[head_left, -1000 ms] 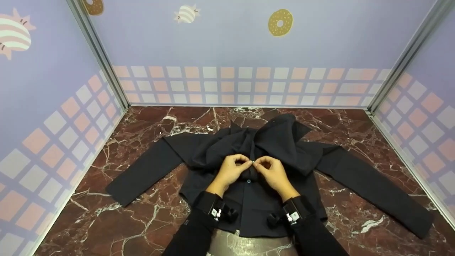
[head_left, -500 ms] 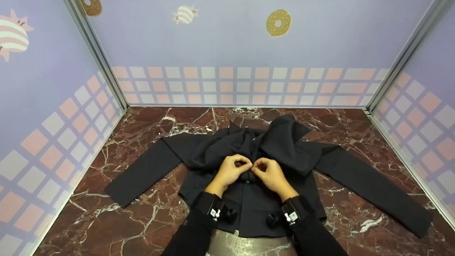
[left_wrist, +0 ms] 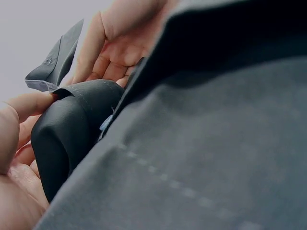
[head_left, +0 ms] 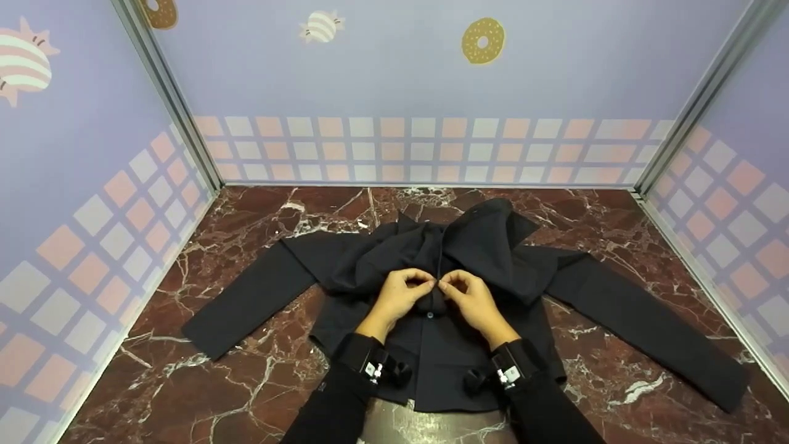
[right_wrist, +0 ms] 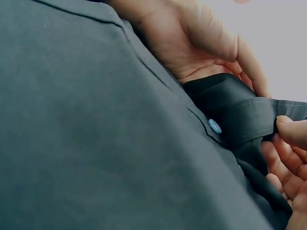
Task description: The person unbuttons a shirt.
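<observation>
A black long-sleeved button-up shirt (head_left: pixel 481 246) lies spread on the tabletop, its upper front bunched up. At the middle of its front placket, my left hand (head_left: pixel 400 296) pinches the fabric between thumb and index finger. Opposite it, nearly tip to tip, my right hand (head_left: pixel 473 302) pinches the placket edge the same way. In the right wrist view, the stitched placket strip (right_wrist: pixel 249 117) passes between both hands' fingertips. Below them on the front sits a small pale button (head_left: pixel 430 315), seen bluish in the right wrist view. Whatever lies right between the fingertips is hidden.
The shirt's sleeves stretch out left (head_left: pixel 253 296) and right (head_left: pixel 647 327) over the red-brown marbled table (head_left: pixel 259 382). Lilac walls (head_left: pixel 394 80) with pink and white squares enclose the back and both sides. Each wrist wears a strapped camera.
The fingertips shift slightly at the placket, the right hand dipping and then rising again. A pale button glimpsed farther up is covered by the fabric now. The sleeves and hem stay put.
</observation>
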Tool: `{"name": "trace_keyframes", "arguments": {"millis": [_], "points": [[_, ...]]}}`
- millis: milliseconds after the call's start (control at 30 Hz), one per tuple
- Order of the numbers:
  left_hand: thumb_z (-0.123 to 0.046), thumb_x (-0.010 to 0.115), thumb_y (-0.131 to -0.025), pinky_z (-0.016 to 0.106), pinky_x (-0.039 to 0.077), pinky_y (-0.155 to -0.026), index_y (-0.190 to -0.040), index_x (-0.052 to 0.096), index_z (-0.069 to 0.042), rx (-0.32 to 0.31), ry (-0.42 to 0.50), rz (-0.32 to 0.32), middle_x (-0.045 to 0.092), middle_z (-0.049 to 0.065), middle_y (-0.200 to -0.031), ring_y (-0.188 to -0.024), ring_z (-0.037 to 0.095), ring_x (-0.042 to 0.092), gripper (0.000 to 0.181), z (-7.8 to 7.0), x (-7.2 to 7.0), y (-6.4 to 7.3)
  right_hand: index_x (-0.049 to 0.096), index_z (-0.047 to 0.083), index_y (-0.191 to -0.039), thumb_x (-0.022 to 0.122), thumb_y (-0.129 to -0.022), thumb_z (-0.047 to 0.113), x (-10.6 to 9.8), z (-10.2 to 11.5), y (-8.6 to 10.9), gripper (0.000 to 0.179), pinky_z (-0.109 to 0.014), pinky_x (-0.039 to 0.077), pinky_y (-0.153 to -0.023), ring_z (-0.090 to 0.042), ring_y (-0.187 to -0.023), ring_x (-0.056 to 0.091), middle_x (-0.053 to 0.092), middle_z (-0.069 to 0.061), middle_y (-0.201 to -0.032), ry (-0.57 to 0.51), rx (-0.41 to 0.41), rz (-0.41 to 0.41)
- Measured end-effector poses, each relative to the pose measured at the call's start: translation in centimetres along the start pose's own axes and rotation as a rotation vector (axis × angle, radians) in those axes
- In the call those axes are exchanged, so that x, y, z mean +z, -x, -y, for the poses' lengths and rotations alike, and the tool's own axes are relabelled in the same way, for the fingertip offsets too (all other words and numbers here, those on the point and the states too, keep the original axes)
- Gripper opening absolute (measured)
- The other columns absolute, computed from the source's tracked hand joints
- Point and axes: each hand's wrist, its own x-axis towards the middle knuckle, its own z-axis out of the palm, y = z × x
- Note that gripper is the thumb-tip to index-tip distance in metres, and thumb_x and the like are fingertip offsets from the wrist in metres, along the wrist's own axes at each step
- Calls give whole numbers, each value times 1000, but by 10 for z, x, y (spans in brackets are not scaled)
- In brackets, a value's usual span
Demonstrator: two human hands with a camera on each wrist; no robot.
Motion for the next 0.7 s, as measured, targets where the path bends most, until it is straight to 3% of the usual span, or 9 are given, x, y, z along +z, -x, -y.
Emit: {"name": "trace_keyframes", "arguments": {"millis": [233,500,700], "points": [[-7,74,-94,24,53,-74,-101,78,-2,1,-37,15,74,5,-97,-82,14,67,9,0,-1,0,71,-2,-95,72,-97,4,2,-1,-1,6,-23,52,-67,-18,-73,64,68,-9,-84,51,-21,-42],[-8,73,-95,26,54,-79,-102,79,-3,12,-65,37,75,5,-100,-88,15,67,10,1,-2,1,67,-8,-90,74,-91,-5,9,1,-1,8,-20,50,-62,-33,-71,66,67,-17,-83,107,-33,-136],[-6,74,-93,24,53,-76,-100,78,-2,17,-56,7,74,4,-97,-84,13,67,9,0,-2,1,71,-1,-93,74,-97,9,5,3,0,11,-23,52,-63,-24,-72,67,69,-10,-83,48,-15,-101]]}}
